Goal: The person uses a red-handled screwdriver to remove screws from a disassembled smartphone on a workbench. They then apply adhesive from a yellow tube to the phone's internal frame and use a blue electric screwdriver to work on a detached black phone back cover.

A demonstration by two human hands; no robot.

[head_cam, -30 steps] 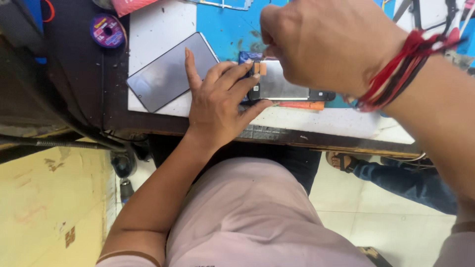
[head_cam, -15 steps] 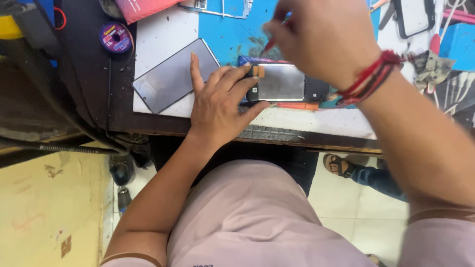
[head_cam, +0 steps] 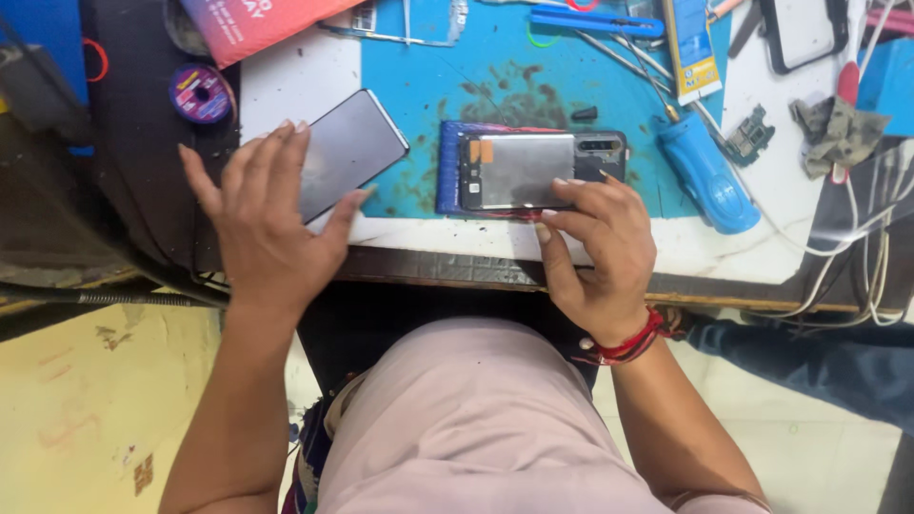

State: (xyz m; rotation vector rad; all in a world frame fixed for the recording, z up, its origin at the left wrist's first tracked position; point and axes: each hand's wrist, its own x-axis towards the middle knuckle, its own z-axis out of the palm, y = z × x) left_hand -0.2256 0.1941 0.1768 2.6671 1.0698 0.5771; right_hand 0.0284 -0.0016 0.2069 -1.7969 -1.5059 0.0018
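An opened phone (head_cam: 519,169), with its grey metal inner plate showing, lies on a blue work mat (head_cam: 428,86) near the table's front edge. My right hand (head_cam: 600,247), with red threads on the wrist, grips the phone's near right edge, fingertips on top and thumb at the front. My left hand (head_cam: 262,214) hovers flat with its fingers spread over the left front of the table. It holds nothing. Its fingertips reach the near corner of a dark glass screen panel (head_cam: 352,143) that lies tilted on the white tabletop.
A blue tool handle (head_cam: 706,173) lies right of the phone. At the back are a pink package (head_cam: 252,24), a purple wire spool (head_cam: 200,92), tweezers and small parts. A grey rag (head_cam: 838,128) and cables (head_cam: 862,257) are at the right. Another person's blue-trousered leg (head_cam: 809,366) is below.
My left hand has lifted off the phone and moved left toward the screen panel. My right hand has come down from the far side to the phone's near edge.
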